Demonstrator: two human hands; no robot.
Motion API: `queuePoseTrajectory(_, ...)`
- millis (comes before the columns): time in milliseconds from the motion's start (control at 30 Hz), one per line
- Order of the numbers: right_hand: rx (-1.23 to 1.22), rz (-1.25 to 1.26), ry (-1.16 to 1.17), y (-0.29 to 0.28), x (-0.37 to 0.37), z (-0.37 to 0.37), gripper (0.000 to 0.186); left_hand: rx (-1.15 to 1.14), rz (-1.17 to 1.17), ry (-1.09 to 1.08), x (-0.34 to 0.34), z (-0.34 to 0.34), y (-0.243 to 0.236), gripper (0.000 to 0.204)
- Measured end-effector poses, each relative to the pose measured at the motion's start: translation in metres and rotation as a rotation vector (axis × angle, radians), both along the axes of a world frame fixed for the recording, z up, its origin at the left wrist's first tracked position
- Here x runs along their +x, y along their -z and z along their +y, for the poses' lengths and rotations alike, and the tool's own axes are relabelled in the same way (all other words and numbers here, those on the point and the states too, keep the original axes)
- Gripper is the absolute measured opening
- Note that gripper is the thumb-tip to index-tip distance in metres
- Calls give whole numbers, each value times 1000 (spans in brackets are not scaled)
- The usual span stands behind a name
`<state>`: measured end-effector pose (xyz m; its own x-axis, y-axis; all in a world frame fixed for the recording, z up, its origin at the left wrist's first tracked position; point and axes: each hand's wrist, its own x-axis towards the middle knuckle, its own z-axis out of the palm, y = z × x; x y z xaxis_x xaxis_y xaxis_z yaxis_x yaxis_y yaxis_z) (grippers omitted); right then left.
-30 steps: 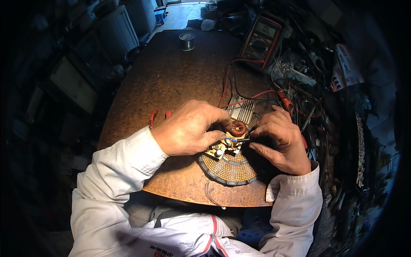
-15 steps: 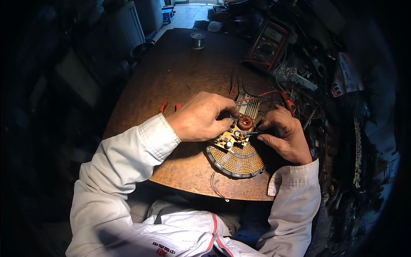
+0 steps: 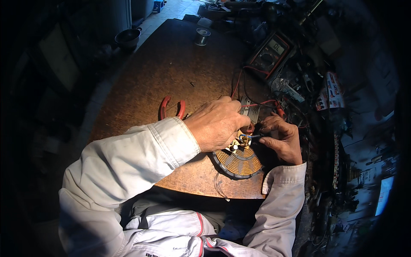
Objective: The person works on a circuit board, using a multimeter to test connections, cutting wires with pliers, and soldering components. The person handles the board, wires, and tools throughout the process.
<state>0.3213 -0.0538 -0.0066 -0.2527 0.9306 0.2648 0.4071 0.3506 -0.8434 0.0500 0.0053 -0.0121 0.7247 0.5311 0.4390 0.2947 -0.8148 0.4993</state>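
Note:
A small tan circuit board [image 3: 234,147], with a white-topped part and a blue wire [image 3: 244,136] on it, lies over a round induction coil [image 3: 242,163] of coppery windings. My left hand [image 3: 218,123] is closed over the board's left side; its thumb tip is hidden. Beside its fingertips shows a copper-wound ring coil [image 3: 251,128], partly covered. From the right, my right hand [image 3: 281,139] pinches a thin black-sleeved wire [image 3: 257,136] at the board's edge, by the blue wire. A finned metal heat sink [image 3: 251,110] stands just beyond my fingers.
Red-handled pliers [image 3: 172,108] lie left of my left hand. A spool of wire [image 3: 202,37] stands at the table's far end. At the back right is a multimeter [image 3: 269,55], its red probe [image 3: 280,110] near my right hand. Cluttered tools and parts [image 3: 293,92] line the right side.
My left hand has shifted right and now covers more of the board and ring coil. The right hand keeps its pinch. The whole view has turned slightly.

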Motion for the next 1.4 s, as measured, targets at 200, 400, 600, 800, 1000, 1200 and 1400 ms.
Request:
queuePoseTrajectory(200, 11, -17, 8, -2, 0, -1, 27, -249, -116, 54, 1, 7, -3, 21)
queuePoseTrajectory(400, 76, -74, 0, -2, -1, -2, 27, -261, 49, 8, 4, -1, -18, 17)
queuePoseTrajectory(600, 172, -72, -21, -3, -2, -2, 25, 105, 145, -14, 7, -10, -21, 15)
queuePoseTrajectory(800, 185, -81, -21, -1, 1, -2, 23, 175, 171, 26, 8, -10, -21, 20)
queuePoseTrajectory(1000, 247, -90, -20, 0, 2, -1, 20, 223, 181, 5, 11, -12, -19, 22)
queuePoseTrajectory(1200, 266, -109, -34, 3, 5, -1, 25, 273, 178, -21, 15, -18, -18, 24)
queuePoseTrajectory(1400, 268, -114, -35, 1, 5, -2, 23, 212, 196, -48, 14, -20, -21, 23)
